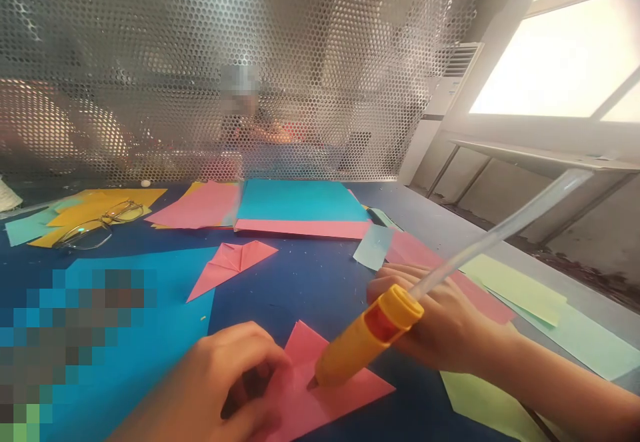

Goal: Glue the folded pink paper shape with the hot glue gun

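Observation:
My right hand [440, 315] is wrapped round a yellow glue gun [360, 345], partly hidden behind its body. A long translucent glue stick [490, 242] sticks out of the gun's rear, up to the right. Its dark nozzle points down at a folded pink paper [345, 395] on the dark blue table. My left hand [225, 375] holds the left part of that paper between curled fingers and thumb. Beyond it, another folded pink piece [230, 265] lies partly over a big blue sheet [185, 295].
Eyeglasses [103, 225] rest on yellow sheets [85, 205] at the left. A stack topped by a turquoise sheet [300, 201] stands before a perforated metal screen [320, 62], with a person behind it. Green sheets [520, 285] lie at the right.

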### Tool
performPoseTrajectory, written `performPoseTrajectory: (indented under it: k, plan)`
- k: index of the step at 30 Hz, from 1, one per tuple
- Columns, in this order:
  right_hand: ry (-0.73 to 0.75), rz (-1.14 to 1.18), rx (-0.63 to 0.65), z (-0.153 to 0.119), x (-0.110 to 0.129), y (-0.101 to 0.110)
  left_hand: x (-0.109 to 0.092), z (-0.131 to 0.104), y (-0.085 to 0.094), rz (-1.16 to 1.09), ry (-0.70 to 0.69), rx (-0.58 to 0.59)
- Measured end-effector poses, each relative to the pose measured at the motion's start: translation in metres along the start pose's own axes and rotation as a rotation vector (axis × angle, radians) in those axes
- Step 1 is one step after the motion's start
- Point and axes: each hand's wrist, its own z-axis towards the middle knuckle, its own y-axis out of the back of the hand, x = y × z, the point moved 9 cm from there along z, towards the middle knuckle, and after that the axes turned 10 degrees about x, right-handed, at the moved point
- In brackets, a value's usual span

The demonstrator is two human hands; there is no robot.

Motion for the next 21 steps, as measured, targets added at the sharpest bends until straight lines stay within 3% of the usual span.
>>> performPoseTrajectory:
  k: [8, 21]
  plan:
    - [0.022, 0.041, -0.007, 0.002, 0.005, -0.002, -0.003, 0.000, -0.001, -0.022, -0.004, -0.005]
    - [-0.041, 0.082, 0.045, -0.005, -0.009, -0.007, -0.004, -0.001, 0.002, -0.007, 0.013, -0.030]
